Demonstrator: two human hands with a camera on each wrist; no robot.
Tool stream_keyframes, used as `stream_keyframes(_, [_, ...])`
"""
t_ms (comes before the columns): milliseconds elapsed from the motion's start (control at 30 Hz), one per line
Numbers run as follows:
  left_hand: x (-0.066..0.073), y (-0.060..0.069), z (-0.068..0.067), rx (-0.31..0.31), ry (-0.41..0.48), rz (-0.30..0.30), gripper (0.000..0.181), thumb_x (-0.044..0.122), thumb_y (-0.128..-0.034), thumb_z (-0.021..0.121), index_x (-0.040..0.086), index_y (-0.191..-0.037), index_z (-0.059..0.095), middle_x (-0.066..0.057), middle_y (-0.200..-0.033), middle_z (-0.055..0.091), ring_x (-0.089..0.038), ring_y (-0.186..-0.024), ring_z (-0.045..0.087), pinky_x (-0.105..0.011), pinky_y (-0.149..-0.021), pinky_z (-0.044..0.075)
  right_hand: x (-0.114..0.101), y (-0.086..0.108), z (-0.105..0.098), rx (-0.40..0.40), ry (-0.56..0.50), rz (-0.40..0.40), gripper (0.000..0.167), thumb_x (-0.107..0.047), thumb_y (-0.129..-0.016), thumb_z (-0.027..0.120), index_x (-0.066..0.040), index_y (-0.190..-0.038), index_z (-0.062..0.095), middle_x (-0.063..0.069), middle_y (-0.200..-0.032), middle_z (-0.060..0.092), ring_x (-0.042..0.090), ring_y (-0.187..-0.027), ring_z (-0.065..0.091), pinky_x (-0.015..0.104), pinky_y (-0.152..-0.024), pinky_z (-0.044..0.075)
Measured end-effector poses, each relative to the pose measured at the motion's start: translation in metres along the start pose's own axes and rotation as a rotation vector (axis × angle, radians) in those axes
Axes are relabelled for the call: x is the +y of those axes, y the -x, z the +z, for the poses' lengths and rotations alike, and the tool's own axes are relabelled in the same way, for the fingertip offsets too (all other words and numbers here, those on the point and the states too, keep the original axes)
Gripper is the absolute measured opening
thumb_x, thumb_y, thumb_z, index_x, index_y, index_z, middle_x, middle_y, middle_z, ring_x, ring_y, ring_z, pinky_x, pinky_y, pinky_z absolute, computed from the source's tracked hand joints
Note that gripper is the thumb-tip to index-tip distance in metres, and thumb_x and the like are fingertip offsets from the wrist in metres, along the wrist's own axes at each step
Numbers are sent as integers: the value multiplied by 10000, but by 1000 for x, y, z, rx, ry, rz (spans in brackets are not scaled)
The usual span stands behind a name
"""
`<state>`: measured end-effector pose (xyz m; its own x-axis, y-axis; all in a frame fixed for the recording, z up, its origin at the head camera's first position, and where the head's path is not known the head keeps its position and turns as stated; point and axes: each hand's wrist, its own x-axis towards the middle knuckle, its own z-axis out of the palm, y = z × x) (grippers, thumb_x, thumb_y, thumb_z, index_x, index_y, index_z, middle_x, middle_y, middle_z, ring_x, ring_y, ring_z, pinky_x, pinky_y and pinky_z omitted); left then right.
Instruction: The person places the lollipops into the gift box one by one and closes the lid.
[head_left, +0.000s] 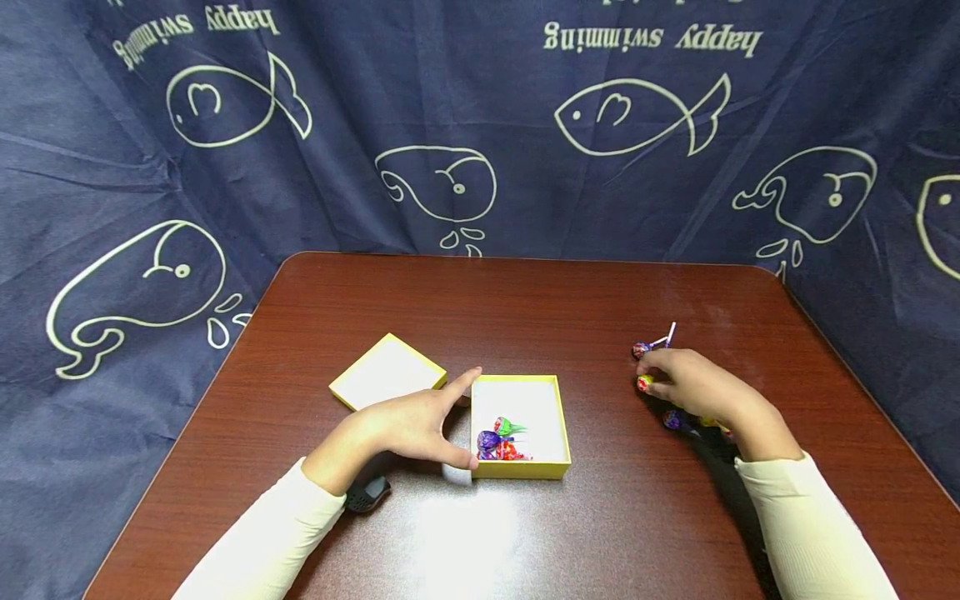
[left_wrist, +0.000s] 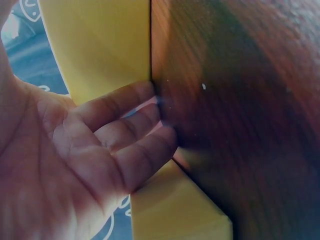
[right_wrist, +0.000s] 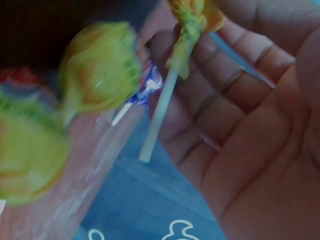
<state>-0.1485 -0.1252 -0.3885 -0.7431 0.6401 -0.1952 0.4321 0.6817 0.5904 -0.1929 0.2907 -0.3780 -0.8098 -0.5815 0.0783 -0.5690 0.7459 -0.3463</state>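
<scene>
While a green lollipop (head_left: 506, 427), a purple lollipop (head_left: 487, 442) and a red lollipop (head_left: 509, 451) lie in the front left corner of the yellow box (head_left: 521, 471), others lie outside it, so the work looks only partway along. Those three overlap closely (a fourth may be tucked among them), and from the head view I would not swear to the count. The box stands uncovered on the table (head_left: 570, 542), and the lid (head_left: 390, 372) lies apart, just beyond its left side, with its white face up; covering the box is not done.

The left hand (head_left: 412, 427) is spread wide along the box's left side, thumb at the near corner and a fingertip at the far one; it touches the box and seems to steady it rather than clasp it.

Well to the right, the right hand (head_left: 690, 383) has its thumb and fingers drawn close together, pinching a yellow-and-red lollipop (head_left: 644, 383) that is outside the box. Around that hand lie the ones left over: a dark lollipop (head_left: 641, 350) just past the fingers, a violet lollipop (head_left: 672, 419) on the near side, and yellow lollipops (right_wrist: 100, 67) that the wrist partly hides from above. By my reading, then, the larger share is yet to be dealt with, though the hidden ones make an exact tally unsafe.
</scene>
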Motion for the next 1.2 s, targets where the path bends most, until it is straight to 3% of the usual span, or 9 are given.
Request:
stream_keyframes(200, [1, -1, 0, -4, 11, 1, 1215, 567, -704, 805, 179, -1604, 86, 3, -1354, 581, -97, -1139, 571, -329, -1030, 401, -10, -3, -4, -11, -43, -30, 160, -30, -858, 734, -80, -1008, 711, 48, -1053, 697, 381, -1129, 603, 532, -963, 433])
stream_keyframes(300, [1, 0, 0, -7, 14, -3, 1219, 572, -702, 805, 182, -1605, 84, 0, -1360, 578, -99, -1135, 574, -330, -1027, 403, -14, -6, -4, -7, -55, -54, 136, -43, -869, 732, -99, -994, 722, -12, -1017, 697, 402, -1167, 580, 538, -1006, 396])
stream_keyframes(400, [1, -1, 1, -10, 15, -5, 1225, 581, -699, 803, 180, -1605, 81, -6, -1369, 573, -105, -1152, 567, -334, -1031, 400, -16, -7, -3, 1, -72, -72, 116, -57, -879, 734, -125, -971, 718, -88, -950, 660, 250, -1022, 630, 458, -916, 459])
stream_keyframes(533, [1, -1, 1, -12, 15, -9, 1226, 583, -700, 803, 186, -1606, 79, -4, -1375, 569, -110, -1174, 557, -337, -1038, 395, -21, -11, -3, 17, -102, -97, 117, -74, -888, 735, -163, -954, 696, -127, -902, 603, 72, -822, 563, 352, -745, 478])
stream_keyframes(767, [1, 0, 1, -8, 11, -15, 1219, 579, -703, 803, 190, -1605, 81, -7, -1374, 571, -113, -1167, 562, -340, -1035, 398, -34, -18, -5, 57, -119, -155, 167, -45, -861, 751, -175, -940, 681, -134, -865, 578, 48, -785, 533, 297, -704, 463])
stream_keyframes(1200, [1, 0, 0, -8, 13, -13, 1219, 584, -703, 804, 186, -1605, 87, -5, -1370, 574, -110, -1171, 558, -339, -1036, 397, -71, -33, -14, 16, -139, -217, 178, -60, -872, 748, -172, -1000, 694, -160, -909, 600, 41, -793, 560, 301, -706, 486])
